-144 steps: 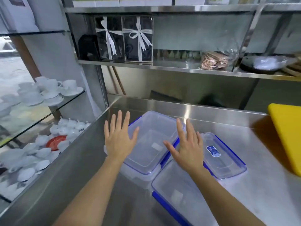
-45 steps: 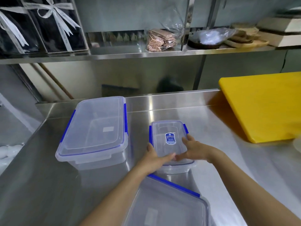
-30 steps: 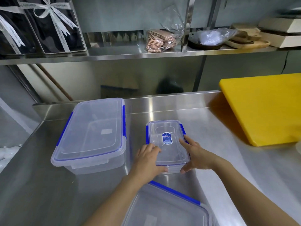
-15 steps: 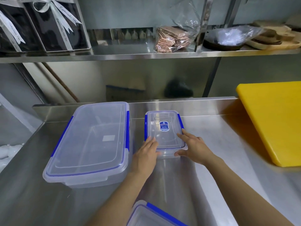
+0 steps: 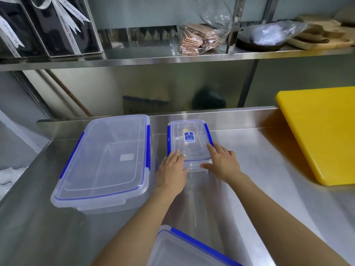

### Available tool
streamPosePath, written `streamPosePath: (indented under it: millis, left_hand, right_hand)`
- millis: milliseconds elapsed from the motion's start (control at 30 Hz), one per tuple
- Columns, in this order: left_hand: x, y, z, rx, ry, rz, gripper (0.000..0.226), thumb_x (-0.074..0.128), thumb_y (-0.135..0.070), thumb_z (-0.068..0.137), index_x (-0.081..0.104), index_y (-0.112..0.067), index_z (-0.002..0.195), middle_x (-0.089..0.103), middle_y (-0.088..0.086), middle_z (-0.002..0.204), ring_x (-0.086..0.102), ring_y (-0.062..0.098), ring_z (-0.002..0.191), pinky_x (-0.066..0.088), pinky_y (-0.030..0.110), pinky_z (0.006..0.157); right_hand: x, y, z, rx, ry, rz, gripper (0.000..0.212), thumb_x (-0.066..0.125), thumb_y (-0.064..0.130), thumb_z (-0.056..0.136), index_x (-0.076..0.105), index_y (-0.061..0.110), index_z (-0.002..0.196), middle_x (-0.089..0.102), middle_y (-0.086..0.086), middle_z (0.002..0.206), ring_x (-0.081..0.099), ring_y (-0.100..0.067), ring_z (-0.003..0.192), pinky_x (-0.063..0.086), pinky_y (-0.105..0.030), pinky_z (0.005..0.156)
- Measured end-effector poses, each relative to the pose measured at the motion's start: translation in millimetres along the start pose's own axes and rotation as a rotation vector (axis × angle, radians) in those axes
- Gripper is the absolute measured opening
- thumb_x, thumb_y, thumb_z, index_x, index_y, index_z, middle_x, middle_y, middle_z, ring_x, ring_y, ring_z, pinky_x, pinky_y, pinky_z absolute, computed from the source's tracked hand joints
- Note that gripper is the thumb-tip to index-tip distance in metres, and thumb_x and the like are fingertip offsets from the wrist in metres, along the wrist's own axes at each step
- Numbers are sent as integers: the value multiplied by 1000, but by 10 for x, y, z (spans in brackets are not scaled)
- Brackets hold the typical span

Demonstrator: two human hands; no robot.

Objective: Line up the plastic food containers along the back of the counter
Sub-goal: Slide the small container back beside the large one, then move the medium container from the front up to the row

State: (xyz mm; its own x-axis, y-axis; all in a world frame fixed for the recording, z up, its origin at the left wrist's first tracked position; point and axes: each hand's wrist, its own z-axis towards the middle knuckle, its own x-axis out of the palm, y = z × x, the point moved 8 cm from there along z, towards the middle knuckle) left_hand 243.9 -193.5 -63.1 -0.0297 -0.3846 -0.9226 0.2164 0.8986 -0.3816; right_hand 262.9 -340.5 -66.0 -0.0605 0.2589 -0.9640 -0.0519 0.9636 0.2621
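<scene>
A small clear container [image 5: 189, 140] with blue clips and a blue label sits against the raised back edge of the steel counter [image 5: 249, 169]. My left hand [image 5: 172, 170] lies flat against its near left corner. My right hand [image 5: 221, 162] rests with spread fingers on its near right corner and lid. Neither hand wraps around it. A large clear container [image 5: 107, 160] with blue clips stands to its left, also at the back. Part of a third container's lid [image 5: 184, 250] shows at the bottom edge, between my forearms.
A thick yellow cutting board [image 5: 322, 131] leans at the right, against the back. A steel shelf [image 5: 172, 56] overhangs the counter, carrying black gift boxes [image 5: 63, 27] with white ribbons, a bag of wafers [image 5: 199, 38] and wooden boards [image 5: 322, 37].
Both hands have slid the small container away from me until it reached the back edge beside the large one. The third container has dropped toward the bottom of the view.
</scene>
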Motion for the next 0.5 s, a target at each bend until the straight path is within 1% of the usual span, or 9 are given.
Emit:
streamPosePath:
  millis: [33,67,133,200,267,367,433,500]
  left_hand:
    - [-40,-12,-75,-1,12,-59,52,48,-32,93,32,-18,140,26,1,155,20,18,143,20,36,116]
    - [-86,-7,-162,-4,16,-121,52,49,-34,92,34,-20,140,30,1,153,26,20,141,24,37,114]
    - [-177,50,-359,-29,29,-216,49,51,-37,90,40,-22,136,42,1,146,41,22,131,36,38,107]
    - [-239,138,-568,-70,68,-270,47,53,-39,89,44,-23,132,48,0,139,48,22,125,39,34,100]
    - [-305,200,-769,-87,95,-300,48,54,-39,88,45,-22,132,48,1,139,47,20,124,37,29,97]
    - [-411,261,-1059,-115,105,-403,46,57,-40,87,49,-22,128,51,1,137,49,17,121,36,26,93]
    - [-404,315,-1261,-164,172,-478,48,60,-39,85,49,-21,127,52,3,137,50,17,121,38,28,97]
    - [-331,410,-1479,-253,293,-483,58,62,-43,82,43,-20,132,47,5,141,47,17,125,37,27,97]
  right_hand:
    - [-35,32,-56,-12,-30,30,71,54,46,84,20,19,140,25,-8,151,28,-28,134,23,-41,107]
    - [-66,64,-121,-29,-51,62,69,54,45,84,23,17,139,27,-9,150,31,-29,132,24,-41,105]
    - [-116,118,-266,-61,-71,125,65,55,44,85,30,16,137,32,-11,148,34,-30,131,26,-42,104]
    - [-132,171,-427,-81,-55,227,60,57,42,84,37,15,134,42,-11,142,43,-29,125,34,-41,101]
    - [-90,236,-603,-77,31,367,57,60,40,83,44,13,130,52,-11,134,53,-26,114,41,-36,93]
    - [38,327,-884,-60,215,487,57,61,43,81,47,14,128,57,-11,127,57,-22,103,45,-33,89]
    - [127,371,-1085,-55,340,528,59,62,46,79,47,17,128,58,-9,124,56,-19,102,44,-31,89]
    - [226,403,-1296,-48,475,538,63,62,49,77,45,19,130,57,-7,124,55,-19,104,43,-30,89]
